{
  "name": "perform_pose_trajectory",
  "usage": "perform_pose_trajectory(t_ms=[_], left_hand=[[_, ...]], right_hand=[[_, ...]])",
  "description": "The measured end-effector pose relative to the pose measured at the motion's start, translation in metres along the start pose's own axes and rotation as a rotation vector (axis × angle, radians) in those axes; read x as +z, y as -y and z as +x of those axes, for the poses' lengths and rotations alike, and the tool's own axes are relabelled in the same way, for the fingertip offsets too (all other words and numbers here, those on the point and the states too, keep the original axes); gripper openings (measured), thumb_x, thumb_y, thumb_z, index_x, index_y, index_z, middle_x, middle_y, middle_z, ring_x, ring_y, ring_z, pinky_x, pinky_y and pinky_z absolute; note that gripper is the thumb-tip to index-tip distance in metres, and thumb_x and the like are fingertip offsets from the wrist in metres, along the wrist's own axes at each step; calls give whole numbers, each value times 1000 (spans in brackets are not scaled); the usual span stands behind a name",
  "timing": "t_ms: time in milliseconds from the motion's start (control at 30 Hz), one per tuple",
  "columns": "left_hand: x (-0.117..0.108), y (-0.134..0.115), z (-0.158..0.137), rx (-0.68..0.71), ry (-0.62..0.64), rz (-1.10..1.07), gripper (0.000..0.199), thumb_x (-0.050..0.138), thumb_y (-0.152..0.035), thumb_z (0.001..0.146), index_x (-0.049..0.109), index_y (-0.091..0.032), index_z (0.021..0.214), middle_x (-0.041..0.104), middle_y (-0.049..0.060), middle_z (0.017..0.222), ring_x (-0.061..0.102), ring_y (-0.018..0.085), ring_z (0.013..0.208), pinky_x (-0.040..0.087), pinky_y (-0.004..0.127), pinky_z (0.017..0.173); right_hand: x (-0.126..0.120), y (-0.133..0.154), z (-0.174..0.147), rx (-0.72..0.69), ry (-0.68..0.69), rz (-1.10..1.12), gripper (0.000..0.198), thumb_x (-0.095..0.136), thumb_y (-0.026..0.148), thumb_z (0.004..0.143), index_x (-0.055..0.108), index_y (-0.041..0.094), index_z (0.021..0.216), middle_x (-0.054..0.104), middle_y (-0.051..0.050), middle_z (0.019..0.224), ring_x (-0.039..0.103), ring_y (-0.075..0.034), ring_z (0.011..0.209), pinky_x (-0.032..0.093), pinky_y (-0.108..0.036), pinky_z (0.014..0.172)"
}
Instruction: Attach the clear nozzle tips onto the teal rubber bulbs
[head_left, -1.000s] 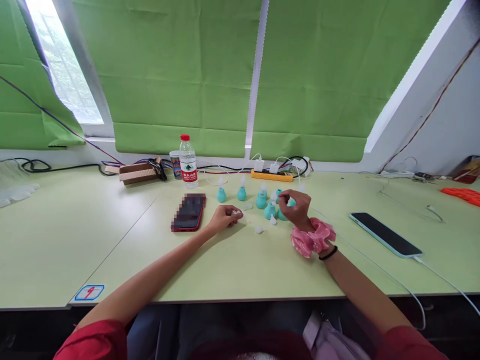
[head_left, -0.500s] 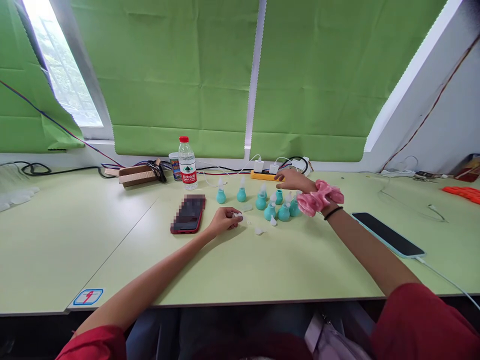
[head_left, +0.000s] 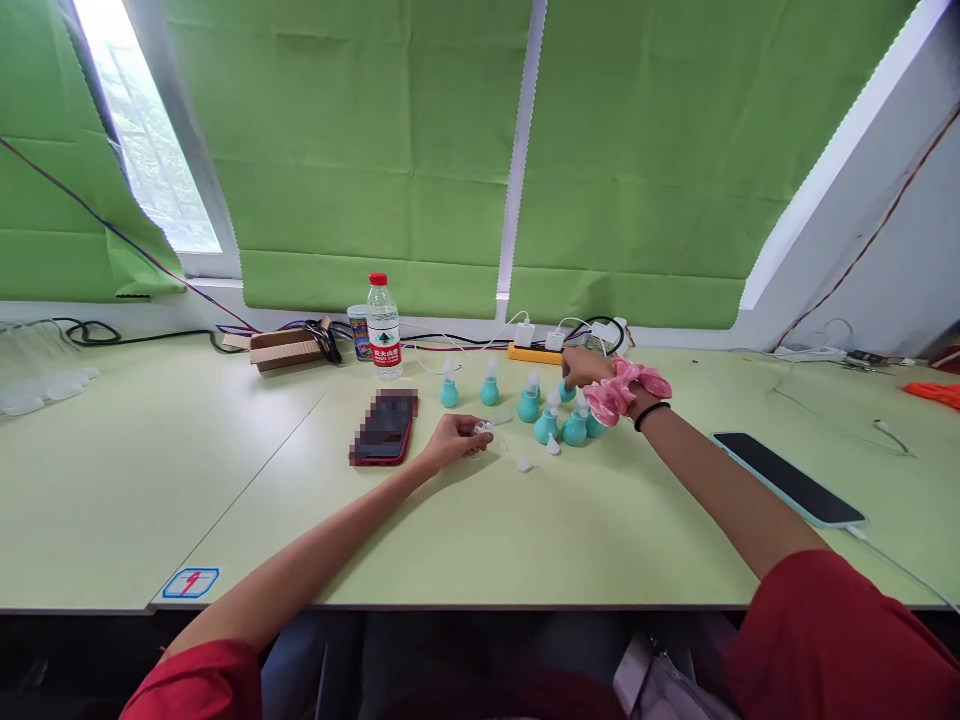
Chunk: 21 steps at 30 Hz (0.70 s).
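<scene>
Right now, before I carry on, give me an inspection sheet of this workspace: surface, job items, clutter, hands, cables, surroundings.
Surface: pale green tabletop, seam at left, numbered sticker near the front edge.
Job items: turquoise bulbs standing upright, most with translucent tips; loose white pieces in front.
Clutter: red-edged phone, second phone, bottle, cup, cardboard box.
Hands: left hand holds small whitish pieces; right hand is at a rear bulb, grip unclear.
Cables: black cable along the back; white cable at the second phone; yellow power strip.
Surroundings: green blinds, window at left.
</scene>
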<state>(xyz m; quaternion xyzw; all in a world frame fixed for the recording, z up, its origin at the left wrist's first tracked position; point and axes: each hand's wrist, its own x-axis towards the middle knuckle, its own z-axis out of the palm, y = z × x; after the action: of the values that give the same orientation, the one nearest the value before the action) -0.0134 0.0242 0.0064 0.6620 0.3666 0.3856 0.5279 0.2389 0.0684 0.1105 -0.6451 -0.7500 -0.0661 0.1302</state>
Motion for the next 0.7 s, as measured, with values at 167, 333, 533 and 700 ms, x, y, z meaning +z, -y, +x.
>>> perform_pose_trajectory(t_ms=[167, 333, 533, 700], left_hand=[[-1, 1, 1, 40, -63, 10, 33, 63, -41, 59, 60, -10, 70, 57, 3, 61, 51, 8, 52, 43, 20, 51], [-3, -2, 0, 18, -104, -86, 35, 66, -41, 57, 59, -10, 72, 60, 6, 70, 56, 12, 63, 47, 23, 59], [-3, -2, -2, 26, -83, -115, 35, 63, -43, 59, 59, -9, 71, 60, 5, 63, 54, 10, 53, 46, 23, 54], [-1, -5, -1, 56, -105, -141, 31, 65, -39, 58, 59, -10, 67, 58, 2, 62, 55, 10, 57, 46, 24, 58]], right_hand=[[-47, 5, -1, -50, -79, 58, 20, 62, 23, 57, 63, 12, 73, 61, -6, 68, 55, -17, 64, 42, -26, 59], [-43, 50, -59, -323, -81, 539, 27, 63, 28, 57, 61, 13, 79, 60, -5, 76, 55, -12, 60, 44, -22, 52], [26, 97, -95, -502, 134, 565, 14, 58, 13, 56, 61, 15, 70, 56, 0, 65, 50, -8, 52, 43, -20, 52], [55, 101, -97, -504, 18, 688, 31, 60, 19, 58, 58, 17, 89, 54, -3, 83, 52, -13, 71, 44, -24, 61]])
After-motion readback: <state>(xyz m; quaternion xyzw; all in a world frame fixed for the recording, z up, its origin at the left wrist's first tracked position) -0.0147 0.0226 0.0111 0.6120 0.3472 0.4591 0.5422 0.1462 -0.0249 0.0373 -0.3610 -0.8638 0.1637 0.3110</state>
